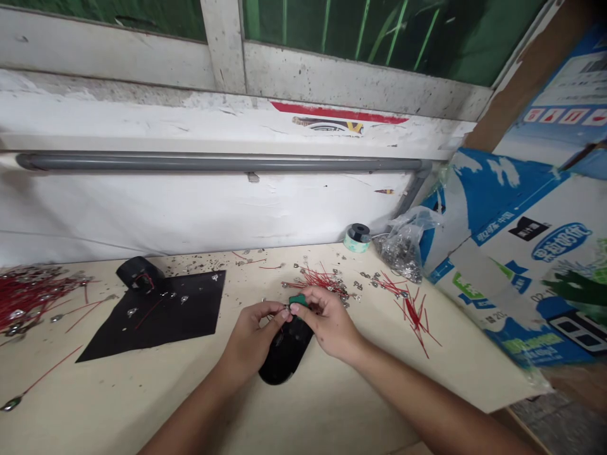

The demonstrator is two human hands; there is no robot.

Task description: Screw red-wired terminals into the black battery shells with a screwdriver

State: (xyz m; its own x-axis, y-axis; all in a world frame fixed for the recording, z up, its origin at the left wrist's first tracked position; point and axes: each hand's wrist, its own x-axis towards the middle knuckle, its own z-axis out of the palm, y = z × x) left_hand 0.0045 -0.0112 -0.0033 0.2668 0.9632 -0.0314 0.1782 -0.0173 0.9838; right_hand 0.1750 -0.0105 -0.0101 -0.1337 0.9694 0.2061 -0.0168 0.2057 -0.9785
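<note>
My left hand (253,335) is closed in a pinch on a small metal piece (287,308), too small to name exactly. My right hand (332,319) grips a small green block-like piece (297,299) between thumb and fingers. Both sets of fingertips meet, bringing the green piece and the metal piece close together; whether they are joined I cannot tell. Below the hands lies a glossy black, round-ended object (282,363), its upper part hidden by the fingers. Just beyond, a heap of red wires (320,278) with small metal ends spreads over the table.
A black sheet (190,316) with a black cup-like container (138,275) lies left. Another red wire pile (33,297) sits at far left, loose red wires (417,319) at right. A tape roll (356,239), a plastic bag of metal parts (401,249) and a printed carton (531,253) stand right.
</note>
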